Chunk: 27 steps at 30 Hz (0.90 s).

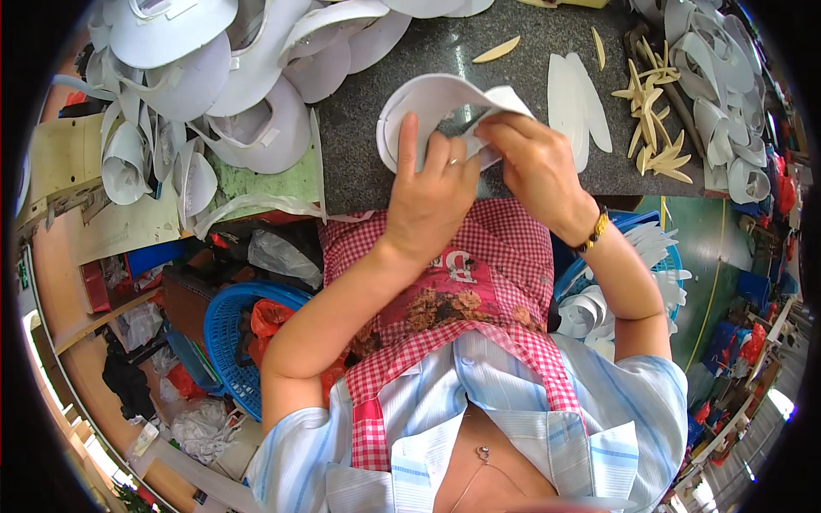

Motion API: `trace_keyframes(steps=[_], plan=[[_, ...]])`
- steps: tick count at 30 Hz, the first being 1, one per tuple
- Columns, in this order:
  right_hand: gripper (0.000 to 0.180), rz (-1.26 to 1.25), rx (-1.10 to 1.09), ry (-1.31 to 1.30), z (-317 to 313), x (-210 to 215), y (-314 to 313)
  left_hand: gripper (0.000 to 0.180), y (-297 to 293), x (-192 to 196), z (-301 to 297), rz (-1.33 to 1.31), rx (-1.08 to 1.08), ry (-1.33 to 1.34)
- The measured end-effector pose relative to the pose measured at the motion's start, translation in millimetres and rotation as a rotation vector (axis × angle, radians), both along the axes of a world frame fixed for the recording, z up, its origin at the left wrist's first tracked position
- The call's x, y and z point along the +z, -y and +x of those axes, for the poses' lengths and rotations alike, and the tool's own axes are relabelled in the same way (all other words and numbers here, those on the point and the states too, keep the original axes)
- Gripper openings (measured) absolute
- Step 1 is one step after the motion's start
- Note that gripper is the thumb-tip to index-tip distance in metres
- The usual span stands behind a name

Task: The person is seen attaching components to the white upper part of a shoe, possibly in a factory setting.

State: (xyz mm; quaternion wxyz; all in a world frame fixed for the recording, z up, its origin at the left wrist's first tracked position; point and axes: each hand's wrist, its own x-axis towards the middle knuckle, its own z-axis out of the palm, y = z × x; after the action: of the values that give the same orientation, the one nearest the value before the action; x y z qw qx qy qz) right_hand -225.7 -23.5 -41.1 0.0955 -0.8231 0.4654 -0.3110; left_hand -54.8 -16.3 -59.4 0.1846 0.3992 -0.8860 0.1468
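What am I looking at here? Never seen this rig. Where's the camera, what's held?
There is no machine: these are a person's bare left hand and right hand. The only picture comes from a fisheye camera on their head, looking down, so straight edges bend near the rim. The right hand pinches the edge of a curved white piece; the left hand lies against it. Flat white strips and pale yellow slivers lie on the dark table. Heaped white pieces fill the upper left.

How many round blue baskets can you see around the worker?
2: a left basket with orange-red plastic in it, and a right basket with white pieces. The arms partly cover both; others may be hidden under the bench.
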Motion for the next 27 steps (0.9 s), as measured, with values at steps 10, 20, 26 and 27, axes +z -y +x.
trace_keyframes(steps=[10,20,26,27], plan=[[0.038,-0.074,0.056,-0.129,-9,-9,-7,0.044,-8,3,17,0.069,-0.036,-0.038],[0.030,-0.017,0.087,-0.309,-4,9,-8,0.041,-1,14,17,-0.055,-0.192,0.296],[0.035,-0.154,0.090,-0.575,6,13,-13,0.038,-1,14,17,-0.069,-0.194,0.225],[0.034,-0.123,0.117,-0.555,2,14,-11,0.038,-2,14,21,-0.074,-0.203,0.221]])
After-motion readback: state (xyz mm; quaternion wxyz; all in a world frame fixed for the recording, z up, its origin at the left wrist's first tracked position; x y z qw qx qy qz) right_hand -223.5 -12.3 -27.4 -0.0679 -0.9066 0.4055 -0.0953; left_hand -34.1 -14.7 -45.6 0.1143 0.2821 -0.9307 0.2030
